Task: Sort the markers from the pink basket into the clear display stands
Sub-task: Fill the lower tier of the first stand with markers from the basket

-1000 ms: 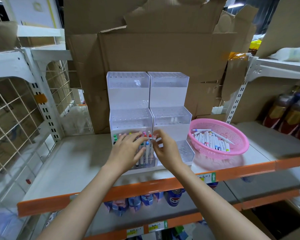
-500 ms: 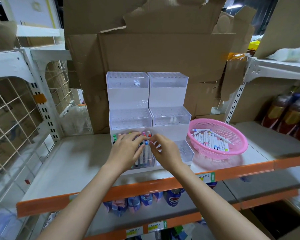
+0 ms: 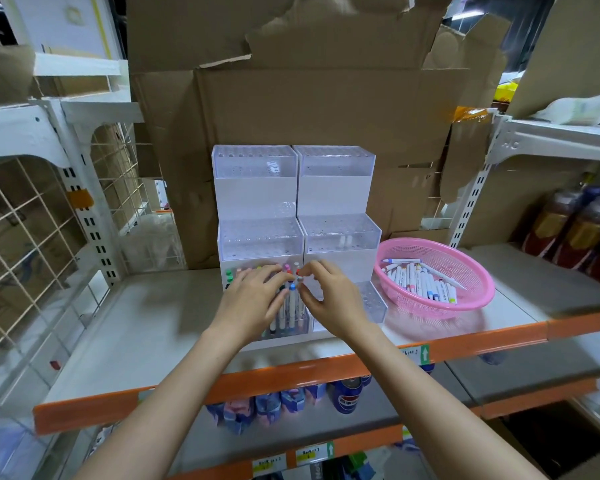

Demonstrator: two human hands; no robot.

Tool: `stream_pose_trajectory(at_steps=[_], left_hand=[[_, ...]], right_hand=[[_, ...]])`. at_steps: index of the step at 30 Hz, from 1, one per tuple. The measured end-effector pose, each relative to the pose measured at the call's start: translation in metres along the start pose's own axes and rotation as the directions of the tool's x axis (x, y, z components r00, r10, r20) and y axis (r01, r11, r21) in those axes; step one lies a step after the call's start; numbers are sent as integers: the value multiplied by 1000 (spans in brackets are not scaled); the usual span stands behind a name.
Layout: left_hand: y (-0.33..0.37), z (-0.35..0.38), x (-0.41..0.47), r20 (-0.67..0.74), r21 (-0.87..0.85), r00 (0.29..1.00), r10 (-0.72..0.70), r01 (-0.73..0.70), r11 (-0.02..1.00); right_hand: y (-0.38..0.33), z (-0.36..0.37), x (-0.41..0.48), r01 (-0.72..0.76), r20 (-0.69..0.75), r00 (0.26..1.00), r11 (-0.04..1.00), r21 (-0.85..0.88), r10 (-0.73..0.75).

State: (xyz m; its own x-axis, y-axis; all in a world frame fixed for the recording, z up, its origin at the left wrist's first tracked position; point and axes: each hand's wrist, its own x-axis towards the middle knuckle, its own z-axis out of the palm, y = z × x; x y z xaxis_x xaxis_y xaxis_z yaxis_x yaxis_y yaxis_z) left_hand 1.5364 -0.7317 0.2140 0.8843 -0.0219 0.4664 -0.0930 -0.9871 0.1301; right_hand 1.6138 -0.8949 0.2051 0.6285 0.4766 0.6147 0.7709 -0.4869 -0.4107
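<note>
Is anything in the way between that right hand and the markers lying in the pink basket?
Nothing visible blocks it. The right hand is at the stands' front row; the pink basket sits to its right, open on top. Only the right stand's low clear front step lies between.

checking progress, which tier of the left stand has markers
The lowest front tier: coloured marker caps stand there; the middle tier and top tier show only holes.
</note>
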Motion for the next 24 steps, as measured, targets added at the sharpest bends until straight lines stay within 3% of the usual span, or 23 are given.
stream_pose_trajectory(at_steps=[14, 24], left_hand=[[3, -3, 3, -10, 17, 1000, 4, -4, 1000], [47, 16, 48, 63, 30, 991, 121, -123, 992]], right_hand=[[10, -4, 4, -9, 72, 997, 1000, -13, 10], [58, -46, -5, -100, 154, 976, 943, -317, 155]])
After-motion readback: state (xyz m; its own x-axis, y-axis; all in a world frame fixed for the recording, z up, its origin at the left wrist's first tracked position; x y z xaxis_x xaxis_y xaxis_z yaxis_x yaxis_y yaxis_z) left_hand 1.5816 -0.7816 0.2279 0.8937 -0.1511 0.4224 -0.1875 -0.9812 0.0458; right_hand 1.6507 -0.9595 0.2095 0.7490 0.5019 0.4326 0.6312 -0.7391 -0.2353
